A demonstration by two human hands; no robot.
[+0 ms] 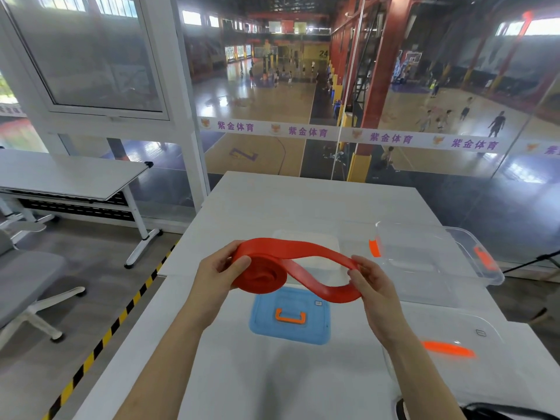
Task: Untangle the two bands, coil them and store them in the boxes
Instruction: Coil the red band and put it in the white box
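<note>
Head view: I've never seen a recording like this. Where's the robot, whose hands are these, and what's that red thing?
There is no robot here. A person wears a camera on the head, looking forward and down, so you see their own two hands. The left hand grips the rolled-up part of a red band, and the right hand pinches its loose end. The band is held above a white table. On the table lies a blue lid with an orange handle. To the right stands a clear box with orange clips. Beyond the table is a sports hall.
</note>
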